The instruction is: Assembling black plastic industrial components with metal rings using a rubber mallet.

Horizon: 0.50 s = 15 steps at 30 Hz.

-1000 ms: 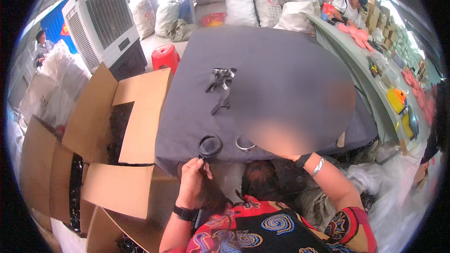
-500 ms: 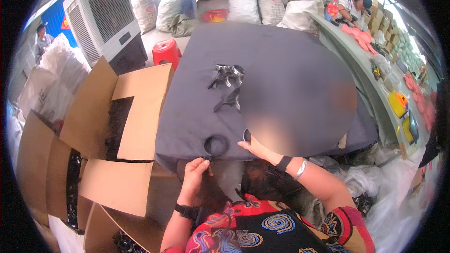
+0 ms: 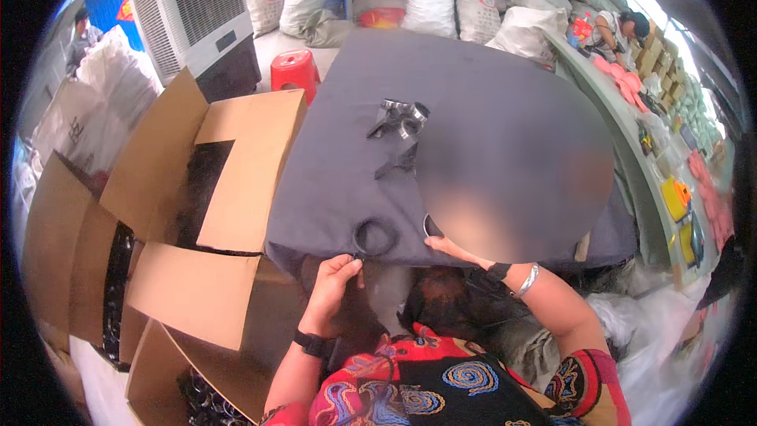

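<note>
My left hand is closed at the table's front edge, pinching the small tab of a black ring-shaped part. The ring lies at the edge of the dark cloth-covered table. To its right, my right hand has its thumb against the rim of another dark ring; a blurred patch hides most of its fingers. Farther back lies a small pile of black ring parts with shiny bands. A black piece sits just nearer than that pile.
Open cardboard boxes with black parts stand at the left. Behind them are an air cooler and a red stool. Full sacks line the back. At right, a co-worker sits by a long bench with pink pieces.
The view has shifted slightly, so most things appear a little farther right. Both hands keep nearly the same places, the left still at the ring's tab.
</note>
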### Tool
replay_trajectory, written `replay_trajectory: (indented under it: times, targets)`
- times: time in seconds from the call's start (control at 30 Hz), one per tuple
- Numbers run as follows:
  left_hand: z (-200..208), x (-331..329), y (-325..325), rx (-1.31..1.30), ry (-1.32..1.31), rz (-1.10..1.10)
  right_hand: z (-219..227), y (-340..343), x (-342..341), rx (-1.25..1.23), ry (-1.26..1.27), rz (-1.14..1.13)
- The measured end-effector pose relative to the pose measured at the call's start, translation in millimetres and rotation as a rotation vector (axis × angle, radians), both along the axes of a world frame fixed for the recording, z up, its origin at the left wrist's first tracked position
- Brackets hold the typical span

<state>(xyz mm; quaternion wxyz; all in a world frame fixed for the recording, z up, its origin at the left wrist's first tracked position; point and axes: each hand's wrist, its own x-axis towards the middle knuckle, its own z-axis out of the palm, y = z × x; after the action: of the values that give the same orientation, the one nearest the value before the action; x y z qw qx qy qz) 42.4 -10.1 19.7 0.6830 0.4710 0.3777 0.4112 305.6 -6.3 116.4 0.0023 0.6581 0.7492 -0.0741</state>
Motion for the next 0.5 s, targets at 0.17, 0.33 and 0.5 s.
replay_trajectory:
  times: [0.17,0.33,0.5]
  targets:
    - [-10,-1,3,0.027,-0.005,-0.008,14,15,-16,0.111,0.291,0.453]
    - [-7,-2,-1,-0.048,-0.026,-0.009,21,32,-51,0.032,0.317,0.665]
    - [-2,-2,-4,-0.115,-0.064,0.001,14,44,-66,-0.051,0.196,0.779]
